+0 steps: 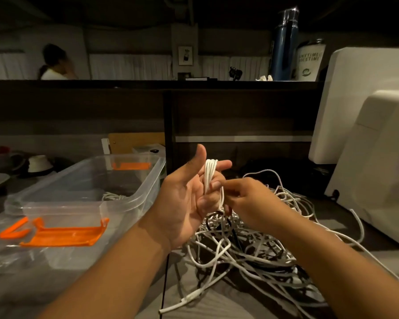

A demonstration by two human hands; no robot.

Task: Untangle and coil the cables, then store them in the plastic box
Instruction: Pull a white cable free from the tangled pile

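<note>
Near edge of the grey desk (228, 306), right of centre: tangled pile of white and grey cables (251, 245), with one loose white plug end (189, 298) sticking out toward the front. Above the pile, the left hand (184, 201) is palm up with thumb raised. A thin white cable (211, 173) is wound in several loops round its fingers, which curl onto the loops. The right hand (249, 199) pinches a strand of that cable just below the loops, touching the left fingers. Left of the hands: clear rectangular plastic box (136, 194) with orange latches, open, with a coiled white cable (113, 196) inside. Right edge: back of a white monitor (366, 125). Far: dark partition shelf (240, 85) carrying a tall blue bottle (283, 49) and a white printed tumbler (310, 63).
</note>
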